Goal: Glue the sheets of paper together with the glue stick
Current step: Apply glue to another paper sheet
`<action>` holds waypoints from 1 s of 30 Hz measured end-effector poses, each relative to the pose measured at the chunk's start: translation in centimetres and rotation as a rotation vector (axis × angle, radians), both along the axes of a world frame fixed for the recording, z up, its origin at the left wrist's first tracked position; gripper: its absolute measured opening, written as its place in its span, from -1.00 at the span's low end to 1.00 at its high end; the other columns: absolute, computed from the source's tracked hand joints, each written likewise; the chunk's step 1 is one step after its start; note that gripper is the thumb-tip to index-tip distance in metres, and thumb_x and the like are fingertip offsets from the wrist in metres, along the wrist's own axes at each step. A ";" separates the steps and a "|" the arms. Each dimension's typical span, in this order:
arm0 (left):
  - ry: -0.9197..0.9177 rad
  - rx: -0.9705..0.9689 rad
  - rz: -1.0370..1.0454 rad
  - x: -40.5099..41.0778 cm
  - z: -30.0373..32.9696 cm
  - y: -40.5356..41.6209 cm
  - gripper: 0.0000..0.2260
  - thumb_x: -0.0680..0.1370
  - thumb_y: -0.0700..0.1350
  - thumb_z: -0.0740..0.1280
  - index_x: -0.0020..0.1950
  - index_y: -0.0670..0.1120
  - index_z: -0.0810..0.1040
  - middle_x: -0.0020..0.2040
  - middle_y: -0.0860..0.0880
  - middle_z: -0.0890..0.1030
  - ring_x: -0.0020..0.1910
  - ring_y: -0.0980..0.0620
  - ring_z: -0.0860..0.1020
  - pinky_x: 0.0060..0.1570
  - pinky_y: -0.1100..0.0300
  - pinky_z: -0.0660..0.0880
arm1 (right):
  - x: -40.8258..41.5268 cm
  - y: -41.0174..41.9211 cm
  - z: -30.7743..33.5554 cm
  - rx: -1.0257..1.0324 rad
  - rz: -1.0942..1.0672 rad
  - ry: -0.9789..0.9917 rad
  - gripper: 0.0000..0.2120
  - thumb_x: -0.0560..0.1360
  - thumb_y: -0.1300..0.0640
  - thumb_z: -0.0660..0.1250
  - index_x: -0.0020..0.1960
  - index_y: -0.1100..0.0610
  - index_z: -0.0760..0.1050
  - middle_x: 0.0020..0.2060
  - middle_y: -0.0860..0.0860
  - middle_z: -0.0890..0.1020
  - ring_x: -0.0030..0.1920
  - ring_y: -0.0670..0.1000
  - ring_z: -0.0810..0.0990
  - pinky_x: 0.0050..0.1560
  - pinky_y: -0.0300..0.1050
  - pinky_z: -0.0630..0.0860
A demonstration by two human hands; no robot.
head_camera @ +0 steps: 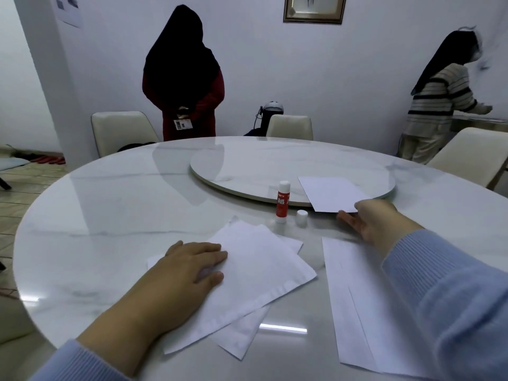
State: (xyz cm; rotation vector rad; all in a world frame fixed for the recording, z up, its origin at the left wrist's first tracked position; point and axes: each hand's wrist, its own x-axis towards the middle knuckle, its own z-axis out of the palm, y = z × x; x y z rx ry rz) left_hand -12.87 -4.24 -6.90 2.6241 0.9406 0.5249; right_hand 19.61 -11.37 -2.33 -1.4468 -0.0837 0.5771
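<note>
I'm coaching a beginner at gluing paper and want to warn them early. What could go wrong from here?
1. The uncapped glue stick stands upright close to the right hand, which is taking the far sheet; dragging that sheet back could knock it over.
2. Its cap sits off, so the glue may dry.
3. The left hand presses the stack, whose sheets lie skewed; they may bond misaligned.

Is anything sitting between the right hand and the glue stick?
Yes: the small white cap stands on the marble table just right of the upright red-and-white glue stick, in the path from the right hand, which holds a white sheet.
</note>
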 end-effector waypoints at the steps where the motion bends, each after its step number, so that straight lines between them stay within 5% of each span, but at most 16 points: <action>1: -0.013 -0.024 0.005 0.0 0.0 -0.1 -0.65 0.58 0.09 0.16 0.37 0.26 0.33 0.40 0.35 0.24 0.25 0.46 0.10 0.29 0.43 -0.03 | 0.0 -0.7 0.5 -0.062 -0.018 -0.019 -0.81 0.58 0.36 0.10 0.17 0.33 0.38 0.02 0.25 0.56 -0.34 0.12 0.52 -0.60 -0.16 0.54; 4: -0.012 -0.057 0.000 0.0 0.2 0.0 -0.65 0.59 0.02 0.17 0.36 0.28 0.33 0.36 0.40 0.23 0.25 0.44 0.13 0.21 0.44 0.06 | -0.6 -1.7 2.1 -0.476 -0.039 -0.310 -0.92 0.49 0.31 0.21 -0.18 0.27 0.40 -0.37 0.14 0.50 -0.33 0.15 0.53 -0.33 -0.09 0.50; 7: -0.021 -0.088 -0.007 0.0 0.4 -0.1 -0.66 0.61 -0.03 0.15 0.34 0.31 0.34 0.31 0.43 0.21 0.25 0.44 0.14 0.23 0.43 0.06 | -3.4 -0.4 3.4 -0.602 0.156 -0.709 -0.75 0.41 0.08 0.43 -0.02 0.21 0.49 -0.13 0.10 0.56 -0.12 0.13 0.53 -0.13 -0.12 0.42; 11: 0.009 -0.070 -0.033 0.0 0.4 -0.3 -0.64 0.64 -0.07 0.07 0.37 0.29 0.30 0.37 0.40 0.19 0.26 0.48 0.07 0.33 0.46 -0.11 | -7.1 3.4 2.8 -0.633 0.405 -0.876 -0.31 0.27 -0.21 0.51 0.24 0.16 0.45 0.21 0.09 0.33 0.14 0.09 0.45 0.02 -0.10 0.41; 14: 0.025 -0.062 -0.052 0.0 0.4 -0.2 -0.64 0.64 -0.07 0.03 0.38 0.28 0.29 0.43 0.35 0.18 0.31 0.48 0.05 0.37 0.43 -0.14 | -8.0 5.5 1.2 -0.620 0.368 -0.843 -0.35 0.25 -0.19 0.53 0.18 0.18 0.48 0.21 0.10 0.32 0.22 0.12 0.43 0.17 -0.03 0.46; 16: 0.036 -0.069 -0.064 0.1 0.5 -0.3 -0.64 0.64 -0.07 0.02 0.38 0.27 0.29 0.44 0.35 0.18 0.31 0.48 0.05 0.39 0.41 -0.14 | -8.2 6.2 0.3 -0.535 0.320 -0.817 -0.55 0.29 -0.08 0.54 0.00 0.18 0.51 0.20 0.10 0.37 0.19 0.12 0.46 0.20 0.02 0.48; 19: 0.107 -0.067 -0.079 0.0 1.0 0.2 -0.63 0.64 -0.10 0.02 0.38 0.25 0.30 0.47 0.31 0.18 0.39 0.43 0.03 0.43 0.32 -0.19 | -8.3 6.3 0.0 -0.400 0.290 -0.895 -0.74 0.36 -0.02 0.49 -0.14 0.14 0.53 0.09 0.09 0.55 0.10 0.12 0.54 0.14 0.05 0.52; 22: 0.152 0.035 -0.010 0.7 2.2 0.4 -0.60 0.63 -0.14 0.07 0.43 0.18 0.23 0.52 0.24 0.11 0.50 0.28 -0.06 0.44 0.24 -0.21 | -9.0 5.0 1.6 -0.196 0.447 -0.875 -0.78 0.56 0.04 0.25 0.14 0.13 0.44 -0.03 0.06 0.56 0.01 0.13 0.55 -0.05 -0.05 0.53; 24: 0.088 0.047 0.035 2.6 3.1 -0.5 -0.60 0.63 -0.09 0.07 0.48 0.10 0.18 0.54 0.18 0.09 0.52 0.20 -0.05 0.45 0.24 -0.14 | -9.1 3.9 2.9 -0.283 0.615 -0.911 -0.69 0.60 0.04 0.18 0.30 0.11 0.35 0.01 0.09 0.49 -0.05 0.16 0.56 -0.10 0.02 0.58; 27: 0.077 -0.030 0.048 6.2 3.2 -1.8 -0.56 0.63 -0.01 0.04 0.52 0.00 0.11 0.56 0.07 0.05 0.54 0.09 -0.06 0.47 0.16 -0.07 | -9.4 2.4 4.0 -0.567 0.688 -1.076 -0.47 0.45 -0.02 0.42 0.36 0.03 0.36 0.09 0.07 0.47 -0.25 0.01 0.58 -0.21 -0.08 0.62; 30: 0.183 -0.049 0.054 8.1 1.4 -1.6 -0.53 0.63 0.01 -0.04 0.54 -0.04 0.01 0.58 0.02 -0.04 0.54 0.03 -0.12 0.50 0.03 -0.11 | -9.4 1.3 3.8 -0.482 0.529 -1.116 -0.60 0.28 -0.04 0.56 0.03 0.12 0.58 -0.10 0.03 0.54 -0.30 -0.09 0.46 -0.43 -0.25 0.39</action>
